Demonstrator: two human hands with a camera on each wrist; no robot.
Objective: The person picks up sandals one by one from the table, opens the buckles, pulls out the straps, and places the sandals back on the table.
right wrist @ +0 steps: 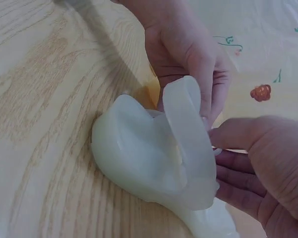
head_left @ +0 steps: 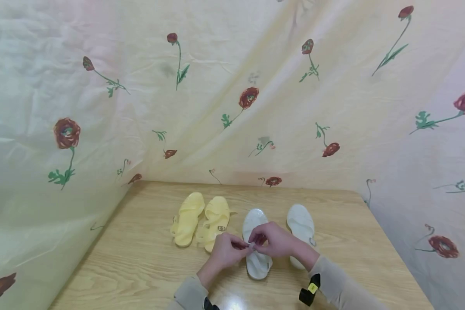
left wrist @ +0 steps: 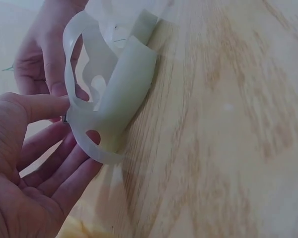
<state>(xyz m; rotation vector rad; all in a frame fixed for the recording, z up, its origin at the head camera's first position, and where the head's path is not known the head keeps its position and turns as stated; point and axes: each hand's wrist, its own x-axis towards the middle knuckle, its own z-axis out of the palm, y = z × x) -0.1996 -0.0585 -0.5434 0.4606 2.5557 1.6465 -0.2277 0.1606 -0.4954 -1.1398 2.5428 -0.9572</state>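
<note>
A white jelly sandal (head_left: 255, 219) lies on the wooden table between both hands, its pale, slightly see-through strap (right wrist: 191, 134) looping up over the footbed. My left hand (head_left: 227, 249) pinches the strap between thumb and fingers; a small metal buckle (left wrist: 64, 117) shows at those fingertips. From the other side, my right hand (head_left: 275, 239) pinches the same strap close to the left fingertips. The exact meeting point of strap and buckle is partly hidden by the fingers. A second white sandal (head_left: 300, 221) lies to the right, partly behind the right wrist.
Two yellow sandals (head_left: 187, 219) lie side by side on the left of the wooden table (head_left: 131, 258). Behind and at both sides hangs a pale cloth (head_left: 201, 142) printed with red flowers. A black strap with a yellow label (head_left: 313, 287) is on the right wrist.
</note>
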